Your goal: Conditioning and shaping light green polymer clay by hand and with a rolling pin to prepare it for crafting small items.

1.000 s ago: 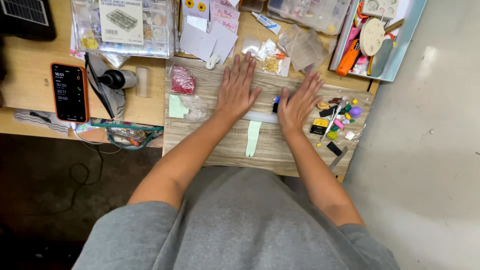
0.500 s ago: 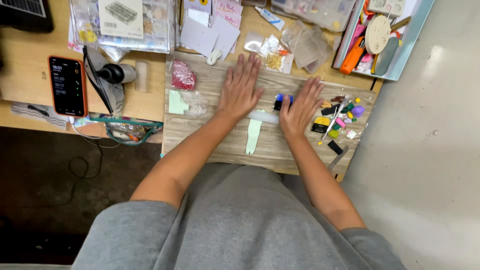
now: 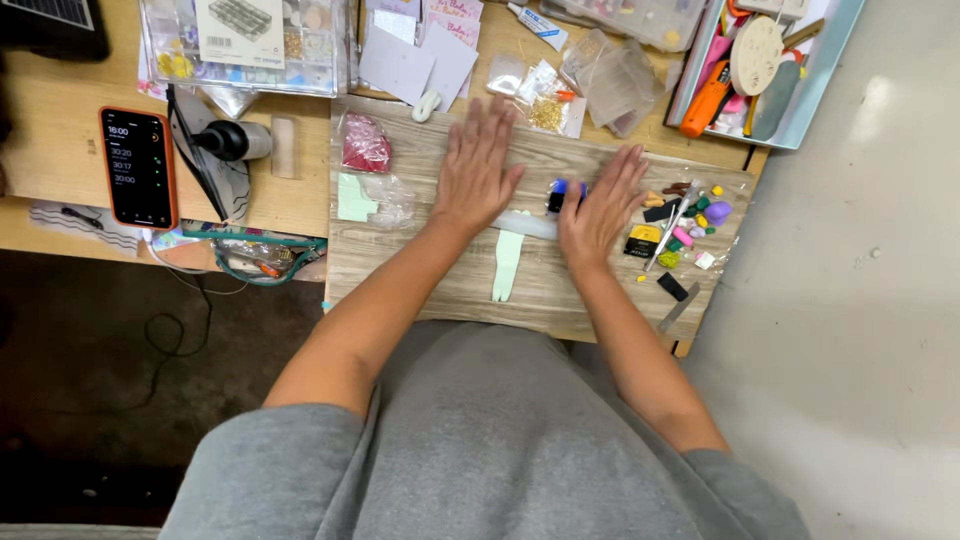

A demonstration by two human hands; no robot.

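Both my hands have slid a little toward me along the wood-grain board (image 3: 420, 280) since a second ago, rolling the clear roller (image 3: 527, 224) back with them. My left hand (image 3: 474, 170) lies flat and open, fingers spread, its heel on the roller's left end; my right hand (image 3: 597, 207) is equally flat and open over the right end, gripping nothing. Beneath the roller, a pale green clay strip (image 3: 507, 265) stretches toward me. Small coloured clay bits (image 3: 700, 215) sit just right of my right hand.
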